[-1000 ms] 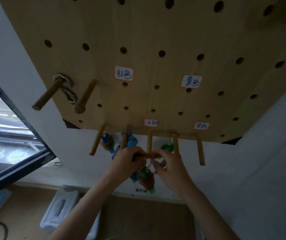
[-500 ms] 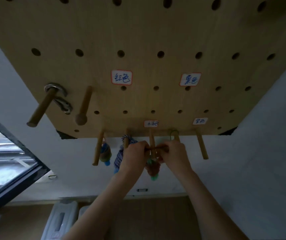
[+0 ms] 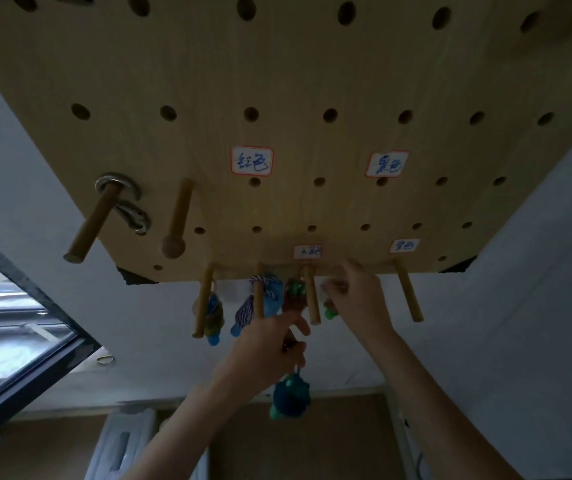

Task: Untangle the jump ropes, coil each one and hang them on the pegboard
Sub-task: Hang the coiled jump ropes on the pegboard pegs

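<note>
Pale grey wall (image 3: 506,271), dim light; a dark-framed window (image 3: 28,306) at lower left, brown floor below. A light wooden pegboard (image 3: 295,81) fills the upper view, seen steeply from beneath, drilled in regular rows of round holes. Wooden pegs jut from its lower rows; one peg at left (image 3: 94,223) carries a metal ring. Jump ropes hang coiled along the bottom row: one with blue handles (image 3: 213,317), a blue-and-white braided one (image 3: 260,299), a brownish one with green ends (image 3: 295,294) just left of the middle peg (image 3: 312,296). Left hand (image 3: 267,344) grips a cord from which a dark blue-green coiled bundle (image 3: 291,396) dangles below. Right hand (image 3: 357,299) is raised beside the middle peg, fingers curled; what they pinch cannot be made out. Four white labels, red-bordered, blue handwriting; characters too blurred to read.
</note>
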A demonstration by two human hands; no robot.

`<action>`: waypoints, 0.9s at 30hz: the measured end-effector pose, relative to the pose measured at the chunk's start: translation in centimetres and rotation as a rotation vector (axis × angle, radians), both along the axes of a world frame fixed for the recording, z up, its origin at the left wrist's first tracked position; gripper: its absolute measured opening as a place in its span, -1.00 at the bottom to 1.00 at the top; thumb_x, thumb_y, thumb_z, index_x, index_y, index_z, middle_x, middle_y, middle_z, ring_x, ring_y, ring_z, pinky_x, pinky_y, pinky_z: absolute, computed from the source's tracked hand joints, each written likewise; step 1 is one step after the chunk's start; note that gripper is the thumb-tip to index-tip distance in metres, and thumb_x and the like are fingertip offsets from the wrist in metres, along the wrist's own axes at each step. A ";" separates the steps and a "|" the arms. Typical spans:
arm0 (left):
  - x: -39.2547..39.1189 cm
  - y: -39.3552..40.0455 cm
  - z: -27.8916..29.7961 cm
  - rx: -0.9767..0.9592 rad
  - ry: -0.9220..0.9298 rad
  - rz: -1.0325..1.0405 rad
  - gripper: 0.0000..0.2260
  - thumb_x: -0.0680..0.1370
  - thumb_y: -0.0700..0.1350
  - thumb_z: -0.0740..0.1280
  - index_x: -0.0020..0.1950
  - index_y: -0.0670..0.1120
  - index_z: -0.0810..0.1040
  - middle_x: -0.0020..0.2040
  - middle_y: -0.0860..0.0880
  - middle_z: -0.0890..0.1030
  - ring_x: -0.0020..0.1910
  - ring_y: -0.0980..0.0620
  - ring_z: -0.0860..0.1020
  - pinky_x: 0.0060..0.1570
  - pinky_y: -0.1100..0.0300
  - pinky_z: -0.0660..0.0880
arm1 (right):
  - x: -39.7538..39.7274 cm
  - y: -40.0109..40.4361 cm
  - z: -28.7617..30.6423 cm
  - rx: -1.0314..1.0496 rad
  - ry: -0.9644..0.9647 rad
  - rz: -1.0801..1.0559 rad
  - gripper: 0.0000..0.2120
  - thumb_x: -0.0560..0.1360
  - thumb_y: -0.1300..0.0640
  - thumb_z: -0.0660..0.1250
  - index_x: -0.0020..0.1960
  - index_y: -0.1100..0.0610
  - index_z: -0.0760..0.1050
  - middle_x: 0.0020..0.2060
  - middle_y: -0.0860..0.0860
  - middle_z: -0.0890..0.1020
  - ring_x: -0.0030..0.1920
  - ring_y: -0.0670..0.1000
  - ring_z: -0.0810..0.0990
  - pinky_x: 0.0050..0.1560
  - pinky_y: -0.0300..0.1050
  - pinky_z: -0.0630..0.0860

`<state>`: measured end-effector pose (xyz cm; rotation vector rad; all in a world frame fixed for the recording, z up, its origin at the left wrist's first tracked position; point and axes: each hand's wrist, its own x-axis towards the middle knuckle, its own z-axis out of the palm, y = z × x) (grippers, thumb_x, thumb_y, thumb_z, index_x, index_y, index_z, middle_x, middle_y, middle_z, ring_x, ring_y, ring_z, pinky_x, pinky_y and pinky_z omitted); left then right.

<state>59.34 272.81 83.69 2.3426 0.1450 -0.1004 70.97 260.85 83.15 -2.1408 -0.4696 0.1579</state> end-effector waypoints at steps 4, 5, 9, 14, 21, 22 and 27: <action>0.0 -0.3 1.9 0.002 -0.062 -0.199 -0.88 0.53 -0.15 0.28 0.04 0.01 0.41 -0.20 0.13 0.64 -0.33 0.35 0.51 -0.20 0.50 0.44 | -4.4 -3.9 0.3 0.149 0.337 0.334 -0.68 0.49 0.36 0.28 -0.20 -0.06 0.59 -0.25 -0.08 0.66 -0.23 -0.13 0.63 -0.23 -0.28 0.56; 0.3 -0.6 2.2 -0.004 -0.075 -0.208 -0.87 0.54 -0.16 0.27 0.00 0.05 0.38 -0.24 0.17 0.60 -0.35 0.36 0.51 -0.23 0.48 0.45 | -5.1 -4.7 0.3 0.191 0.466 0.376 -0.71 0.48 0.36 0.30 -0.17 -0.02 0.61 -0.26 -0.07 0.67 -0.18 -0.08 0.64 -0.17 -0.25 0.56; 2.0 -2.4 1.8 -0.070 -0.045 -0.210 -0.84 0.54 -0.20 0.28 -0.07 0.04 0.36 -0.32 0.18 0.54 -0.40 0.37 0.51 -0.36 0.49 0.40 | -5.6 -7.7 -0.2 0.247 0.514 0.308 -0.87 0.46 0.31 0.35 -0.12 0.11 0.60 -0.29 -0.06 0.68 -0.19 -0.08 0.65 -0.16 -0.27 0.54; 5.5 -6.5 0.1 -0.046 -0.112 -0.195 -0.89 0.47 -0.25 0.36 -0.02 -0.14 0.54 -0.06 -0.09 0.65 -0.18 0.17 0.57 -0.14 0.42 0.46 | -3.7 -11.9 -1.3 0.119 0.172 -0.125 -0.87 0.43 0.29 0.39 -0.27 0.13 0.58 -0.42 -0.06 0.62 -0.36 -0.05 0.60 -0.28 -0.35 0.53; 11.6 -11.9 -1.0 0.031 -0.226 -0.082 -0.90 0.49 -0.30 0.28 -0.05 -0.19 0.55 -0.07 -0.09 0.64 -0.10 0.05 0.56 -0.15 0.45 0.33 | 1.0 -14.0 -2.8 -0.097 -0.098 -0.380 -0.92 0.44 0.24 0.40 -0.13 0.26 0.62 -0.24 0.10 0.61 -0.24 0.03 0.54 -0.23 -0.43 0.35; 12.2 -12.2 -1.1 0.032 -0.220 -0.052 -0.90 0.51 -0.30 0.26 -0.04 -0.18 0.54 -0.07 -0.09 0.62 -0.13 0.09 0.55 -0.16 0.47 0.33 | 1.9 -13.9 -2.9 -0.083 -0.047 -0.375 -0.91 0.45 0.24 0.38 -0.11 0.26 0.62 -0.21 0.11 0.64 -0.22 0.05 0.58 -0.21 -0.37 0.41; 14.1 -12.1 -0.5 0.121 -0.238 0.009 -0.77 0.54 -0.22 0.24 0.19 -0.17 0.48 0.19 -0.13 0.53 0.15 -0.08 0.49 0.15 0.20 0.36 | 5.6 -12.4 -2.5 0.101 0.215 -0.320 -0.85 0.46 0.27 0.35 0.02 0.28 0.57 -0.14 0.18 0.66 -0.21 0.10 0.62 -0.15 -0.06 0.59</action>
